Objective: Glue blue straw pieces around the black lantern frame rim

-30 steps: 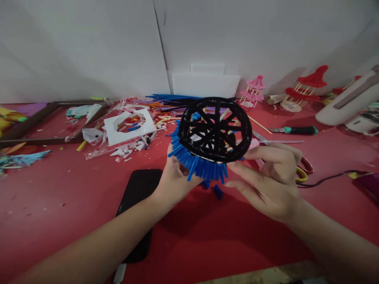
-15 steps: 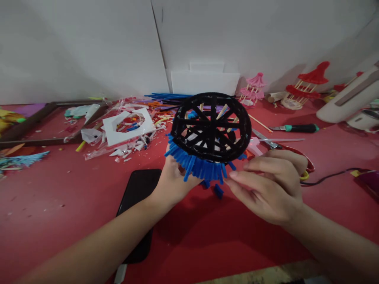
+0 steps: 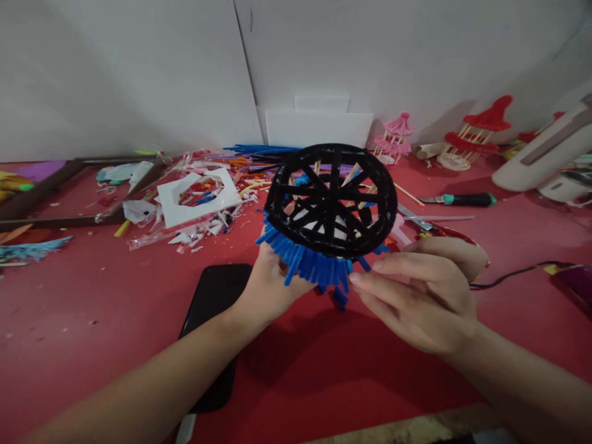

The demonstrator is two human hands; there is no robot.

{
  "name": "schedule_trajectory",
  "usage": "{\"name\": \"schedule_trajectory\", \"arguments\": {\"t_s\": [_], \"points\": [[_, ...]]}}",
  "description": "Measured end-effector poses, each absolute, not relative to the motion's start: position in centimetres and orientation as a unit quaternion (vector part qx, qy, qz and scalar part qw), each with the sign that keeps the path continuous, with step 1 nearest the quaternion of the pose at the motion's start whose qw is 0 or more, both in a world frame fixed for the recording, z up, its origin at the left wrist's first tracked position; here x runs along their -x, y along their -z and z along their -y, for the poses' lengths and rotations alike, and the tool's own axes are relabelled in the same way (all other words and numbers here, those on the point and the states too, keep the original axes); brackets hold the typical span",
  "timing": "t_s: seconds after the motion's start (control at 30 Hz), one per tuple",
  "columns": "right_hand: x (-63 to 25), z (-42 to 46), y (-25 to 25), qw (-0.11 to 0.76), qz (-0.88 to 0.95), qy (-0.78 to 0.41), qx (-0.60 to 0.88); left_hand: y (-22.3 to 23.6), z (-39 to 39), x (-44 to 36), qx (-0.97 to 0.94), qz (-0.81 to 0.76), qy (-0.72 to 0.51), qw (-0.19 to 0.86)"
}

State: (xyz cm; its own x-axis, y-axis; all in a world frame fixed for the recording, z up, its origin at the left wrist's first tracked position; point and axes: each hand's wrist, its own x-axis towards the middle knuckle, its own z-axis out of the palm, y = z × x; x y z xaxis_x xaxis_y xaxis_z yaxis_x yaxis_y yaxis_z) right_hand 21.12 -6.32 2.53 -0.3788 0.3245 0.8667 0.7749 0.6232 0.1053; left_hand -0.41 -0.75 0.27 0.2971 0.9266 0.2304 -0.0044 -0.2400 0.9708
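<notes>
A black spoked frame, round and fuzzy like pipe cleaner, is tilted towards me above the table. Short wooden sticks show through its spokes, and a fringe of cut blue pipe cleaner pieces hangs along its near edge. My left hand grips this model from below, its fingers mostly hidden behind the fringe. At the fringe's right end, my right hand pinches with its fingertips at a short blue pipe cleaner piece. Loose blue bits lie on the table just beneath.
A black phone lies by my left forearm. Behind are a white card with a cutout, scattered scraps and blue pipe cleaners. To the right are scissors, a craft knife, and pink and red models.
The black frame has shifted and tilted slightly towards me. My right hand's fingertips have come closer around the blue piece at the fringe's right end.
</notes>
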Motion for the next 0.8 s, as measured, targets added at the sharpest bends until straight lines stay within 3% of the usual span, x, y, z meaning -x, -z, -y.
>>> {"name": "schedule_trajectory", "arguments": {"t_s": [0.47, 0.8], "points": [[-21.1, 5.8, -2.1, 0.462, 0.773, 0.276, 0.335, -0.2, 0.9, 0.5, -0.622, -0.356, -0.458, 0.526], [-21.2, 6.4, -3.2, 0.433, 0.791, 0.264, 0.342, -0.2, 1.2, 0.5, -0.61, -0.373, -0.463, 0.524]]}}
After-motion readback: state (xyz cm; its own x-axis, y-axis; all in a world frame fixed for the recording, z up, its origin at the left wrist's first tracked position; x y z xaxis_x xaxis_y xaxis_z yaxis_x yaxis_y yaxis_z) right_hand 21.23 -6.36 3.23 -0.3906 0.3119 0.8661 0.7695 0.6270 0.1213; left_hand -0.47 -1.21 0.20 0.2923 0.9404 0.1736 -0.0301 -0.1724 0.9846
